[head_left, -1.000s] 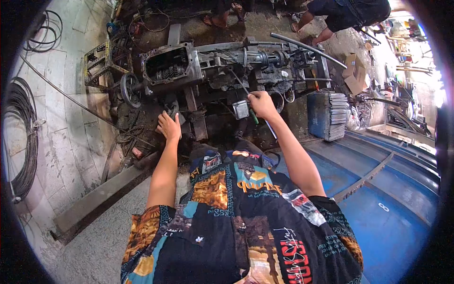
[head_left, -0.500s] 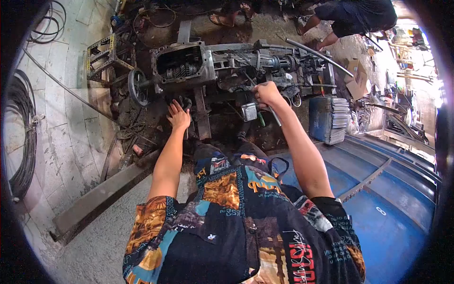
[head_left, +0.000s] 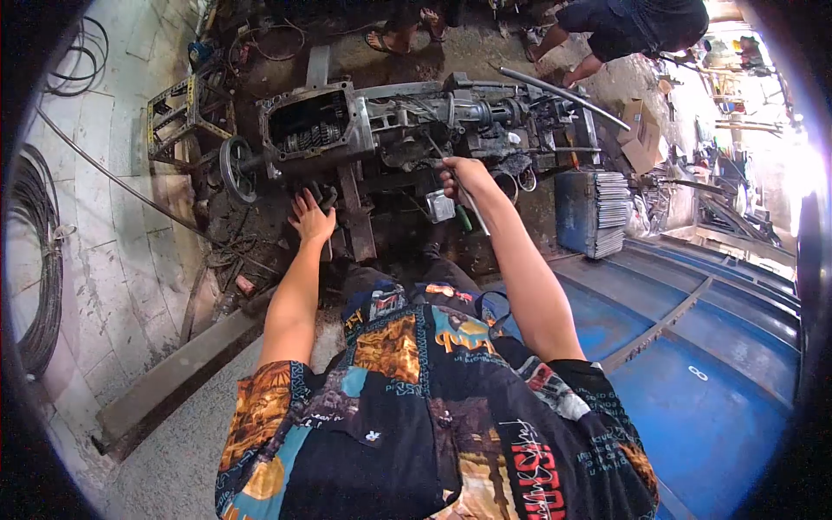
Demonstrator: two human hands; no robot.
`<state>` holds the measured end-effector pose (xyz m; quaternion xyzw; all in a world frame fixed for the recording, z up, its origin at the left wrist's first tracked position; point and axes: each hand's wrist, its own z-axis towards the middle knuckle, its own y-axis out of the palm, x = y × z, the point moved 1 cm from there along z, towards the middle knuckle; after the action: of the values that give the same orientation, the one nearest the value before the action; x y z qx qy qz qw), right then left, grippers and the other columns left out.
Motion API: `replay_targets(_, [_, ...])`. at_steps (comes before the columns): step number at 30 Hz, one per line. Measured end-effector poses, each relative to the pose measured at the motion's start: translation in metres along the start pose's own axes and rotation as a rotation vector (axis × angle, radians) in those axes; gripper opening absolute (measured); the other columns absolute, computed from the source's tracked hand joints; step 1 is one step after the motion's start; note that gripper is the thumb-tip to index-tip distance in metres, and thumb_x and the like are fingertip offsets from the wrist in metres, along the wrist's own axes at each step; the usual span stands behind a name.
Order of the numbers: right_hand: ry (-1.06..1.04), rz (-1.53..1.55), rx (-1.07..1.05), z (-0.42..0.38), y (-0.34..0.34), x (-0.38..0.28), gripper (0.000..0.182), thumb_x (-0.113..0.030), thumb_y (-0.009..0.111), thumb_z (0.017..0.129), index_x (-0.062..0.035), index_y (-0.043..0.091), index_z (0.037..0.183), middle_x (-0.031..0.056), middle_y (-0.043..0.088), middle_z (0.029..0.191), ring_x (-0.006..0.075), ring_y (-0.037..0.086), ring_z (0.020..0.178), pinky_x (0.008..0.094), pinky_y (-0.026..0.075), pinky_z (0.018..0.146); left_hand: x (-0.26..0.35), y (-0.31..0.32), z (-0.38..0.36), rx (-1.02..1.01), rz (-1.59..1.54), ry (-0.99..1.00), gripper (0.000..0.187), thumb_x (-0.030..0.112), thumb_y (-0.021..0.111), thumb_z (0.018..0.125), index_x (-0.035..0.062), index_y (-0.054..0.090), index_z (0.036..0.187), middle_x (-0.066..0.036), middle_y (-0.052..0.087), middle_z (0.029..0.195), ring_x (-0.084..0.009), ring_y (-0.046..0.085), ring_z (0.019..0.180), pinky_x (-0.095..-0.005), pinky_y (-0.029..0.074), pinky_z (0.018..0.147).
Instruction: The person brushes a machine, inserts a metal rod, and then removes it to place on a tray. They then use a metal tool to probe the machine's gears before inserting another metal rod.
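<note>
A greasy gearbox (head_left: 366, 130) with an open top stretches before me, with gears (head_left: 314, 137) showing inside and a handwheel (head_left: 237, 170) on its left end. Beneath its near side, my left hand (head_left: 312, 220) is open, fingers spread against a dark part under the housing. My right hand (head_left: 469, 179) is closed around a slim metal rod (head_left: 478, 211). That rod slants from the machine's near edge back toward me, its lower end sticking out below my fist. Close by the right hand are a small clear-looking box (head_left: 440, 207) and a green-handled tool (head_left: 464, 218).
A long pipe (head_left: 563, 94) lies across the machine's far right. A blue case (head_left: 576, 212) stands to the right, beside blue metal panels (head_left: 693, 381). Coiled cable (head_left: 33, 260) hangs at the left wall. Another person (head_left: 637, 30) is at the back right; a second person's feet (head_left: 390, 42) show behind the machine.
The whole view has shifted slightly, so the machine and hands sit further left. My right fist has turned a little around the rod, showing more of its fingers. The left hand remains under the housing.
</note>
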<state>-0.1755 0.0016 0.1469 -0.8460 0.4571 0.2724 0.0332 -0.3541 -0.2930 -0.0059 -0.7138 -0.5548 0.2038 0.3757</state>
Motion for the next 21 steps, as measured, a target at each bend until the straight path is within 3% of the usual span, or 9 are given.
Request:
replay_targets(2, [-0.023, 0.037, -0.041, -0.013, 0.005, 0.0, 0.025, -0.022, 0.048, 0.098, 0.001, 0.057, 0.095, 0.0046, 0.051, 0.067, 0.0154, 0.047, 0.052, 0.0329, 0.044, 0.048, -0.001, -0.004, -0.016, 0.139, 0.007, 0.058, 0.09, 0.044, 0.058, 0.09, 0.005, 0.007, 0.154, -0.02, 0.01, 0.159, -0.0376, 0.01, 0.147, -0.0599, 0.014, 0.115])
replay_targets(3, [0.002, 0.05, -0.046, -0.017, 0.004, -0.001, 0.033, -0.032, 0.046, 0.1, 0.0002, 0.055, 0.098, 0.0057, 0.054, 0.072, 0.0168, 0.051, 0.056, 0.0334, 0.046, 0.051, -0.003, -0.001, -0.02, 0.217, -0.033, 0.099, 0.089, 0.04, 0.061, 0.089, 0.0018, 0.011, 0.153, -0.022, 0.014, 0.157, -0.0377, 0.013, 0.146, -0.0583, 0.017, 0.115])
replay_targets(7, [-0.013, 0.079, -0.048, -0.012, -0.013, 0.003, 0.041, -0.041, 0.043, 0.1, -0.0016, 0.054, 0.103, 0.0084, 0.06, 0.078, 0.0191, 0.058, 0.065, 0.0347, 0.052, 0.056, 0.001, 0.009, -0.042, 0.408, 0.004, 0.132, 0.082, 0.037, 0.062, 0.087, -0.001, 0.023, 0.148, -0.022, 0.028, 0.15, -0.0383, 0.027, 0.139, -0.0544, 0.024, 0.113])
replay_targets(11, [-0.037, 0.065, -0.013, -0.006, -0.056, 0.005, 0.038, -0.039, 0.046, 0.099, -0.0032, 0.056, 0.105, 0.0079, 0.06, 0.077, 0.0187, 0.059, 0.062, 0.0342, 0.05, 0.055, 0.036, 0.02, -0.073, 0.556, 0.0, 0.217, 0.071, 0.03, 0.06, 0.089, -0.0009, 0.029, 0.145, -0.021, 0.037, 0.144, -0.0365, 0.033, 0.136, -0.0486, 0.027, 0.113])
replay_targets(16, [-0.139, -0.057, 0.024, -0.025, -0.133, -0.013, 0.034, -0.033, 0.053, 0.097, -0.0008, 0.059, 0.104, 0.0068, 0.062, 0.074, 0.0165, 0.059, 0.058, 0.0307, 0.049, 0.054, 0.102, 0.036, -0.106, 0.61, -0.022, 0.254, 0.067, 0.026, 0.062, 0.088, 0.0, 0.034, 0.143, -0.02, 0.041, 0.139, -0.0363, 0.036, 0.132, -0.0475, 0.029, 0.111])
replay_targets(19, [-0.299, -0.301, 0.1, -0.037, -0.173, -0.032, 0.028, -0.026, 0.058, 0.094, -0.0012, 0.062, 0.108, 0.0053, 0.06, 0.075, 0.0148, 0.059, 0.056, 0.0287, 0.046, 0.048, 0.143, 0.038, -0.121, 0.625, -0.108, 0.315, 0.065, 0.026, 0.062, 0.087, -0.0004, 0.036, 0.141, -0.021, 0.044, 0.137, -0.037, 0.038, 0.13, -0.0482, 0.032, 0.109])
replay_targets(21, [-0.441, -0.391, 0.196, -0.041, -0.192, -0.042, 0.033, -0.025, 0.06, 0.091, 0.005, 0.066, 0.104, 0.0094, 0.066, 0.073, 0.0164, 0.063, 0.058, 0.032, 0.049, 0.054, 0.166, 0.036, -0.129, 0.6, -0.165, 0.414, 0.062, 0.025, 0.062, 0.087, -0.0011, 0.039, 0.139, -0.021, 0.045, 0.135, -0.0378, 0.04, 0.128, -0.0487, 0.033, 0.107])
